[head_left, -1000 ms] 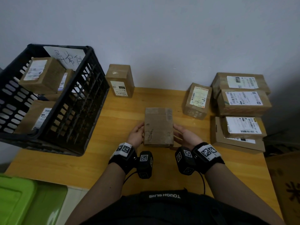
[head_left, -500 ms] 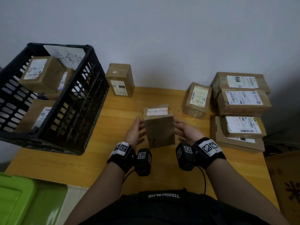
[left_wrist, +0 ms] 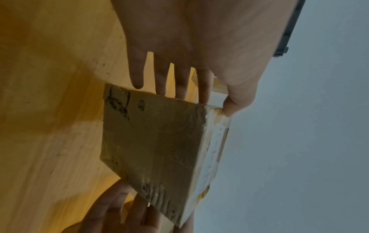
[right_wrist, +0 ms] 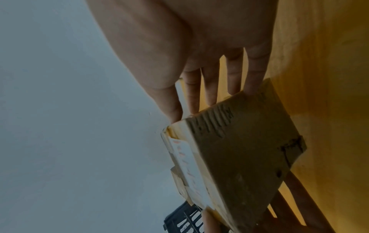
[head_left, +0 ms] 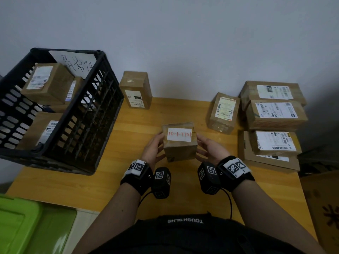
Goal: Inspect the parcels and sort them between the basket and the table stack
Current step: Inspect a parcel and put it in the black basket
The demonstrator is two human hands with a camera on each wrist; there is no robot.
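Observation:
A small brown parcel (head_left: pixel 180 151) stands on end at the middle of the wooden table (head_left: pixel 128 180), its top face with a white label in red handwriting turned up to me. My left hand (head_left: pixel 153 149) presses its left side with straight fingers, thumb tip at the top corner. My right hand (head_left: pixel 209 149) presses the right side the same way. The left wrist view shows the parcel (left_wrist: pixel 155 141) between the left hand (left_wrist: pixel 189 39) and the right fingers (left_wrist: pixel 119 209). In the right wrist view the parcel (right_wrist: pixel 239 149) sits against the right hand (right_wrist: pixel 199 39).
A black slatted basket (head_left: pixel 102 70) holding several parcels sits at the left. The stack of labelled parcels (head_left: pixel 275 114) is at the right edge. A tall box (head_left: pixel 135 90) and a taped box (head_left: pixel 223 112) stand by the wall. A green bin (head_left: pixel 27 226) is below left.
The parcel lay flat between my hands; it has been tipped up onto its end, bringing the white handwritten label into view. Both hands have slid to its sides.

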